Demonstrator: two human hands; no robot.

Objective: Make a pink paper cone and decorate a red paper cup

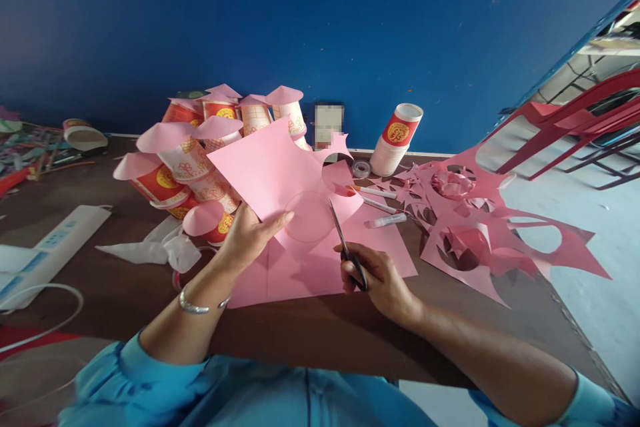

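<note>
My left hand point(250, 235) holds a pink paper sheet point(265, 170) lifted above the brown table point(320, 330), thumb on top near a circle drawn on it. Black-handled scissors point(345, 243) sit in the closed fingers of my right hand point(375, 280). Their blades cut into the sheet beside the drawn circle. More pink paper point(320, 267) lies flat under both hands.
Red paper cups with pink cone tops point(193, 160) are piled at the back left. A stack of cups point(395, 140) leans at the back. Cut pink scraps point(480, 227) cover the right side. Markers point(385, 220), tape point(361, 169), a power strip point(55, 243) and white plastic point(160, 247) lie about.
</note>
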